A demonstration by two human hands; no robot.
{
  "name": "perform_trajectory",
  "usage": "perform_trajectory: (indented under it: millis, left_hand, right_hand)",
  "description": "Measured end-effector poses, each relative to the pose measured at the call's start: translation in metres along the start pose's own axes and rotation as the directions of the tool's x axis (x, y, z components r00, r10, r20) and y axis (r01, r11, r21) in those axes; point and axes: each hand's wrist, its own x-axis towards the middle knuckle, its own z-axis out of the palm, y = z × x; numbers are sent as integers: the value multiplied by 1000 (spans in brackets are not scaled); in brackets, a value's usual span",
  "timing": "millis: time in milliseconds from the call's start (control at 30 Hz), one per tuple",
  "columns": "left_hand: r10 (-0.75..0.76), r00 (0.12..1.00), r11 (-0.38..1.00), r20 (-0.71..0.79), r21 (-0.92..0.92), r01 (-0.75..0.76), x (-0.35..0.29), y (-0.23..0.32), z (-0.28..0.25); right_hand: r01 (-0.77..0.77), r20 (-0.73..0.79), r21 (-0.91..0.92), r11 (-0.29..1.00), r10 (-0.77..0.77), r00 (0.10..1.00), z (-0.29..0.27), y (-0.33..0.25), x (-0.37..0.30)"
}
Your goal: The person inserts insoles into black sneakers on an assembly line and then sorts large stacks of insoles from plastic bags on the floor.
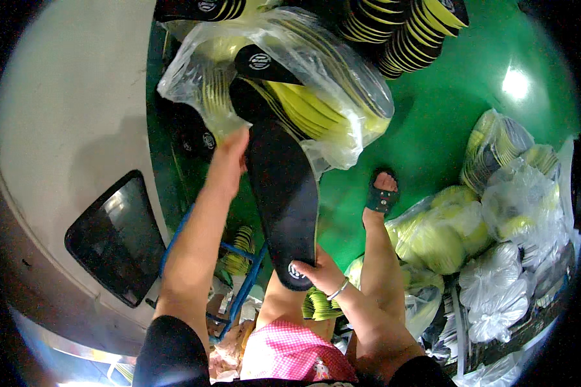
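Observation:
A long black insole (pixel 282 187) lies slanted in front of me, its upper end at the mouth of a clear plastic bag (pixel 348 71). My right hand (pixel 321 274) is closed on the insole's round-marked lower end, thumb on top. At the insole's left edge my left hand (pixel 233 151) is closed on the bag's gathered rim; its fingers are partly hidden. Inside the bag are stacked insoles (pixel 310 109) with yellow-green undersides and black tops.
More insole stacks (pixel 426 32) stand at the far side on the green floor (pixel 445 116). Bagged yellow-green insoles (pixel 439 226) and knotted white bags (pixel 497 290) lie at right. A pale surface with a dark panel (pixel 119 238) fills the left, beside a blue metal frame (pixel 245 284).

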Motion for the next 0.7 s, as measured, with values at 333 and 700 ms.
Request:
perform_trajectory:
  millis: [333,700]
  left_hand:
    - [86,995,905,-41,-415,-95,115,46,37]
    - [26,1000,973,3,-231,-24,-3,1,-23]
  right_hand:
    - [46,-139,35,998,-41,989,10,11,-1]
    - [-14,-92,129,992,26,995,8,21,1]
